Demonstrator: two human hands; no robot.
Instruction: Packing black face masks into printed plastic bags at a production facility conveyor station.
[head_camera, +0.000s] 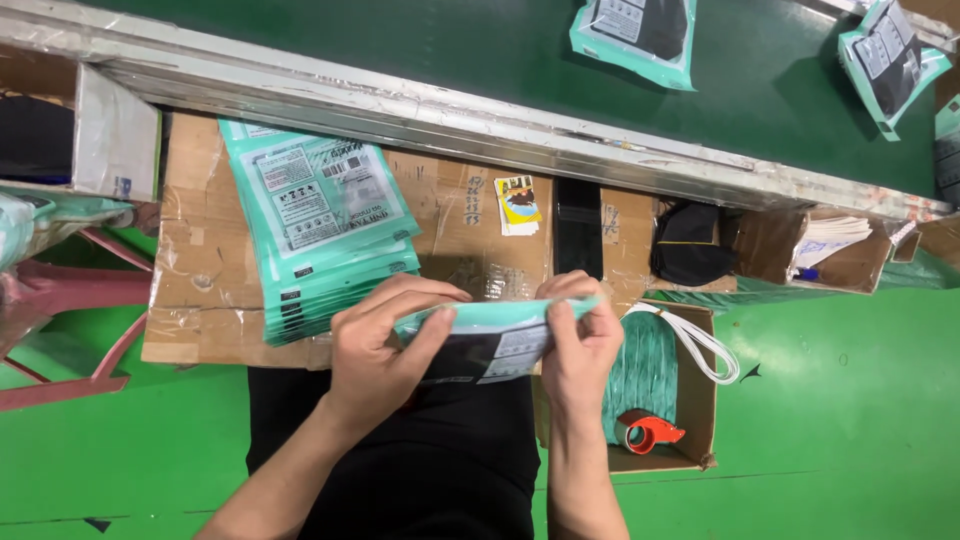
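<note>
Head view, our hands: we see our left hand (375, 345) and our right hand (580, 340) both up in front of us, over our dark lap.
Head view, the pouch: we hold a mint-green pouch (495, 335) between both hands, just above the near edge of the cardboard table top (200, 250).
Left hand grip: our fingers are closed on the left end of the pouch, with the thumb below and the fingers curled over the top edge.
Right hand grip: our fingers pinch the right end of the pouch along its top edge (the thumb is partly hidden, so we cannot see all of it).
Pouch look: we see a green top strip, a dark part and a white label lower down.
Stack: a pile of flat green pouches (315, 225) lies on the cardboard, just to the left of our hands.
Small card: a little yellow card (518, 203) lies on the cardboard behind our hands.
Belt: a dark green belt (450, 45) runs along the far side, with a filled pouch (635, 30) on it.
Box: an open cardboard box (695, 400) sits to our right, with an orange tape holder (645, 430) and white bands (700, 340) in it.
</note>
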